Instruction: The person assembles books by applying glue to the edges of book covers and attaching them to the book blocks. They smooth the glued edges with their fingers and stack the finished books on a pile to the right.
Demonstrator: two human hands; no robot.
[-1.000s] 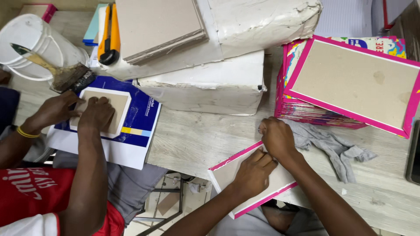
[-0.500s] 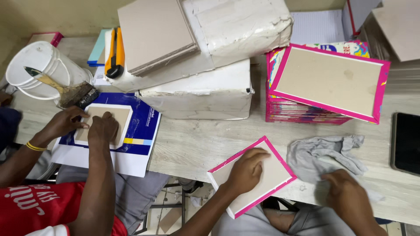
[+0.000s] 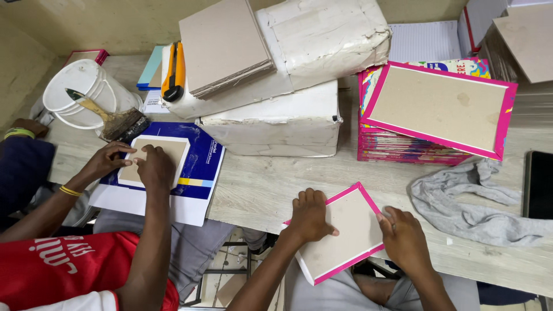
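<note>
A square grey cardboard panel with a pink paper border (image 3: 348, 230) lies at the near edge of the wooden table (image 3: 262, 184). My left hand (image 3: 310, 216) rests flat on its left part, fingers together. My right hand (image 3: 403, 239) presses on its right edge, where the pink border meets the card. A co-worker in a red shirt sits to my left, with both hands (image 3: 135, 161) pressing a similar card with a white border (image 3: 158, 155) onto a blue sheet.
A stack of pink-bordered panels (image 3: 435, 112) stands at the back right, a grey rag (image 3: 466, 201) in front of it. White wrapped bundles (image 3: 276, 124) fill the middle back. A white bucket with a brush (image 3: 86, 98) sits at the far left, a dark phone (image 3: 538, 184) at the right edge.
My right hand has come back from the grey rag to the panel's right edge. My left hand has stayed on the panel. The co-worker's hands keep pressing their card.
</note>
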